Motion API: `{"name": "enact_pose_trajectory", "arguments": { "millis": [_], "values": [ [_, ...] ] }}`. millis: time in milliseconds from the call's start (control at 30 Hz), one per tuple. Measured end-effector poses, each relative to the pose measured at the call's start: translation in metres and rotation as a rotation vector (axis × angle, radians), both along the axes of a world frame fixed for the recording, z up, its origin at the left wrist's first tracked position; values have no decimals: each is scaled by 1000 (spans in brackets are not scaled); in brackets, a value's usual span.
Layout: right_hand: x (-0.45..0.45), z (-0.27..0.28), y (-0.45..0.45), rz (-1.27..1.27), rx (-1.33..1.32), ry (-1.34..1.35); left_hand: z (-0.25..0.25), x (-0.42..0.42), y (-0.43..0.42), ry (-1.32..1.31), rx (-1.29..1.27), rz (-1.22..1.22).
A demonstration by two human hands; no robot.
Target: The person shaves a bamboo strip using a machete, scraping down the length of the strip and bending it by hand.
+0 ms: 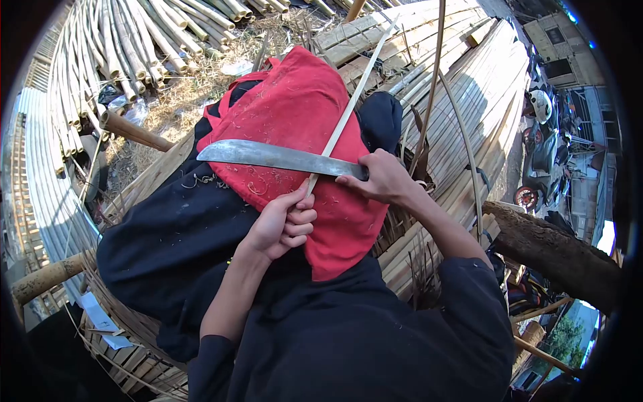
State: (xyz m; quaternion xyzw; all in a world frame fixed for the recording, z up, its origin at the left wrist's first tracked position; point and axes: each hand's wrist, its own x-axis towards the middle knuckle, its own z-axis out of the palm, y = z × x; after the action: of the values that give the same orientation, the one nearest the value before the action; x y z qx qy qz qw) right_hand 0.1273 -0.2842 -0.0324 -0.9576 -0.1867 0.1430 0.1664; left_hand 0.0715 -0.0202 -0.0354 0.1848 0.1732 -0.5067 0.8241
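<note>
The left hand [284, 224] is closed around the lower end of a pale strip [362, 84], thumb along it and fingers curled in. It sits over the lower left edge of a red cloth [281, 107], which is spread across the person's black-clothed legs [174, 221]. From this grip the strip slants up and away, crossing the cloth's right edge and ending well past its upper right corner.

The right hand [382, 177], at the cloth's right edge, grips a broad knife [258, 155] at the handle end, with the handle mostly hidden in the palm and the thumb at the base of the blade. The blade lies across the strip just above the left hand, its tip pointing to the cloth's left edge. Thin curled shavings [253, 190] dot the cloth, several near its lower left edge.

Beyond the cloth's right edge runs a pile of slats [489, 87]; past its upper left edge, poles [134, 40] lie stacked on straw-littered ground [171, 110].
</note>
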Motion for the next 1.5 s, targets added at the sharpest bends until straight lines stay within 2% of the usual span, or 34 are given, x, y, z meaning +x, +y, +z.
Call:
{"name": "enact_pose_trajectory", "arguments": {
  "millis": [167, 233, 333, 400, 433, 467, 533, 600, 733, 800, 833, 867, 933, 1033, 1167, 1267, 1333, 1400, 1467, 1500],
  "values": [
    [16, -2, -1, 81, -60, 80, -9, -38, 35, 267, -258, 28],
    [18, -15, -10, 35, -16, 28, -6, -73, 62, 296, -199, 22],
    [33, -11, -14, -21, -56, 120, 15, -122, 96, 325, -146, 2],
    [39, -26, -25, -109, 27, -13, 26, -156, 125, 336, -81, -13],
    [50, -15, -26, -163, 87, 96, 34, -176, 141, 346, -47, -29],
    [58, -13, -29, -225, 62, 121, 40, -196, 158, 352, -14, -48],
    [66, -22, -37, -150, -50, 4, 48, -246, 200, 381, 54, -55],
    [67, -25, -35, -163, 35, -8, 57, -293, 235, 494, -19, -21],
    [67, -35, -28, -273, 141, -110, 71, -350, 288, 474, 103, -45],
    [81, -39, -39, -400, 176, -51, 69, -390, 323, 464, 167, 5],
    [87, -43, -42, -464, 201, -19, 70, -393, 328, 433, 175, -16],
    [88, -49, -41, -538, 372, 61, 71, -394, 333, 399, 183, -34],
    [83, -27, -16, -719, 701, 281, 77, -391, 329, 307, 256, -81],
    [86, -7, 6, -660, 705, 208, 80, -368, 323, 195, 419, -137],
    [96, -18, 9, -534, 602, 33, 111, -315, 304, -79, 912, -340],
    [97, -15, 7, -587, 666, 200, 139, -291, 293, -137, 1269, -367],
    [89, 2, 12, -592, 871, 315, 153, -274, 282, -276, 1705, -395],
    [79, 14, 18, -622, 980, 345, 148, -275, 292, -454, 2079, -236],
    [77, 13, 18, -654, 1115, 307, 142, -266, 295, -770, 2450, -185],
    [73, 20, 25, -682, 1161, 283, 138, -249, 284, -699, 2721, -52]
  ]
}}
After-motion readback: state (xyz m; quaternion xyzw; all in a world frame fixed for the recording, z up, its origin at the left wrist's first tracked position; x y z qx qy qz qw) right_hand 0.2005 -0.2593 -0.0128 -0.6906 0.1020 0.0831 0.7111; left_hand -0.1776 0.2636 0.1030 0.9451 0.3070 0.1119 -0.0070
